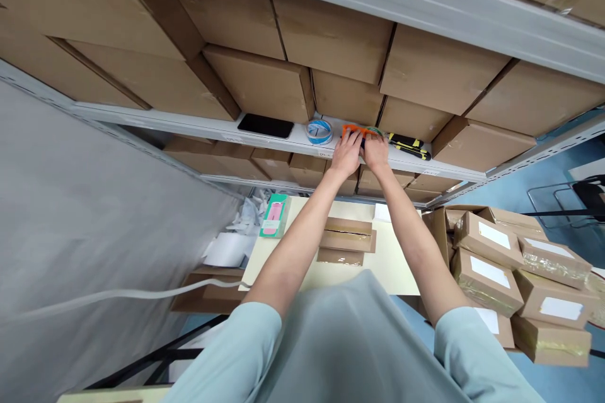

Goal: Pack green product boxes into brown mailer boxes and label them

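Orange object (353, 127) touches the left hand (346, 152) near ring-shaped blue tape (319, 140).

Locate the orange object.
In the head view, the orange object is just right of centre at the shelf, partly under the left hand, with the right hand alongside. The blue tape roll lies left, the black-and-yellow tools right.

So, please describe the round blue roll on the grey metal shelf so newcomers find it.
Face the grey metal shelf beyond the pale yellow table. The round blue roll lies between a flat black rectangular slab and the left hand. It alone is a blue ring.
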### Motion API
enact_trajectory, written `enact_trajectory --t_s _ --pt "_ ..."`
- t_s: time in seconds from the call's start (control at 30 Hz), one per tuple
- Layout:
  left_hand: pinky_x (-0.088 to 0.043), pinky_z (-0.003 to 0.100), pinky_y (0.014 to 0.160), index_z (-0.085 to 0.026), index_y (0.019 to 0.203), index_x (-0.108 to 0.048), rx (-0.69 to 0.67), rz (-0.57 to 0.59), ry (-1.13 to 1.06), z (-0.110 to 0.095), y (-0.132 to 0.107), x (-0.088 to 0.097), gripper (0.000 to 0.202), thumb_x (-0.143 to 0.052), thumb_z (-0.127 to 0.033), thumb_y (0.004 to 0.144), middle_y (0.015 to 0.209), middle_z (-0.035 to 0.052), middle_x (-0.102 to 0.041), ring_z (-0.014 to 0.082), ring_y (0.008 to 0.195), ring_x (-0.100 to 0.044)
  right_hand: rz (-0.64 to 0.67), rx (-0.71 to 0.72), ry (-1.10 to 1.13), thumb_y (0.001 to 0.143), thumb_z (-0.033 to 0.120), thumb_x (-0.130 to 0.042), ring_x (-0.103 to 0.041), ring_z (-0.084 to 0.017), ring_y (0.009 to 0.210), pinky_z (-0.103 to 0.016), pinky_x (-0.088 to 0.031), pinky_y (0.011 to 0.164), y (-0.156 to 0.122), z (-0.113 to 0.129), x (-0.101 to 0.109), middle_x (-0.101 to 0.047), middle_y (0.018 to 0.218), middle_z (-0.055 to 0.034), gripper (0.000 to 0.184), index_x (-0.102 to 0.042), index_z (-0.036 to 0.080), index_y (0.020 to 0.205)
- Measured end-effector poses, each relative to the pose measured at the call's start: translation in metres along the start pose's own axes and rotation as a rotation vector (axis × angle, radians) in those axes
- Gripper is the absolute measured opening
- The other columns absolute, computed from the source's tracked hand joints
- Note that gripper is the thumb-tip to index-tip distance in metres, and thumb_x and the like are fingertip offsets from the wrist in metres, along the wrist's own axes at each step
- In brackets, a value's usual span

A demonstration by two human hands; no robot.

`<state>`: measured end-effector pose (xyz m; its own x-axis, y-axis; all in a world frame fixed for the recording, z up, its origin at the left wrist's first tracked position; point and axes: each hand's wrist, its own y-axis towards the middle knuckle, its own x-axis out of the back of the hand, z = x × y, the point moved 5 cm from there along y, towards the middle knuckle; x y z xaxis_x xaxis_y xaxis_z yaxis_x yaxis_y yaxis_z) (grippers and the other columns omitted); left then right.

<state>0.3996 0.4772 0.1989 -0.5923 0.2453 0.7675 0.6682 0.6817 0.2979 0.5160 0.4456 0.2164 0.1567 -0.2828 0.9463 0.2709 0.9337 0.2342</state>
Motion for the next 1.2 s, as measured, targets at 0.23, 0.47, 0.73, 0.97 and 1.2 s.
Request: enact_trajectory --t_s 0.23,0.47,0.73,0.97,1.2 --pt "-0.033 0.062 0.141 -0.007 0.17 -0.05 0.048 0.055 0.008 -0.022 -0.007 0.018 0.087 -0.055 0.0 0.083 0.182 0.0204 -0.043 0.0398 0.176 -0.026 0.099 -0.078 -0.108 0.11 0.022 -0.061 -0.068 -0.036 0.129 -0.051 -0.042 0.119 -0.008 0.017 0.023 -0.078 0.131 -0.0285 0.033 -0.071 0.003 0.135" --pt "-0.043 0.052 0.137 -0.019 0.161 -0.06 -0.007 -0.304 -0.244 -0.022 -0.15 0.047 0.054 -0.049 -0.02 0.107 0.163 0.0176 -0.064 0.0297 0.156 -0.057 -0.042 -0.026 0.083 0.115 0.037 -0.057 -0.07 -0.037 0.122 -0.053 -0.048 0.114 -0.138 0.016 0.008 -0.078 0.128 -0.0252 0.033 -0.069 0.011 0.132" --pt "-0.066 0.044 0.108 -0.021 0.142 -0.071 0.466 -0.202 -0.555 -0.011 -0.35 0.01 0.046 -0.058 -0.052 0.112 0.143 0.0172 -0.073 0.0274 0.132 -0.073 0.236 -0.213 0.481 0.108 0.071 -0.062 -0.076 -0.034 0.095 -0.047 -0.062 0.09 -0.379 0.032 -0.055 -0.08 0.099 -0.0131 0.048 -0.07 0.024 0.115" --pt "-0.068 0.037 0.098 -0.021 0.134 -0.076 0.442 -0.071 -0.637 -0.022 -0.367 0.013 0.038 -0.065 -0.049 0.109 0.134 0.0137 -0.076 0.0229 0.117 -0.078 0.355 -0.286 0.498 0.104 0.07 -0.072 -0.076 -0.036 0.099 -0.049 -0.064 0.092 -0.424 0.045 -0.056 -0.08 0.101 -0.0137 0.046 -0.071 0.024 0.112" --pt "-0.068 0.035 0.095 -0.023 0.133 -0.077 0.376 -0.08 -0.608 -0.028 -0.354 0.029 0.036 -0.064 -0.049 0.111 0.131 0.0111 -0.075 0.0199 0.11 -0.077 0.341 -0.213 0.488 0.104 0.072 -0.07 -0.074 -0.034 0.098 -0.051 -0.064 0.094 -0.416 0.052 -0.041 -0.077 0.094 -0.0108 0.046 -0.068 0.026 0.101"
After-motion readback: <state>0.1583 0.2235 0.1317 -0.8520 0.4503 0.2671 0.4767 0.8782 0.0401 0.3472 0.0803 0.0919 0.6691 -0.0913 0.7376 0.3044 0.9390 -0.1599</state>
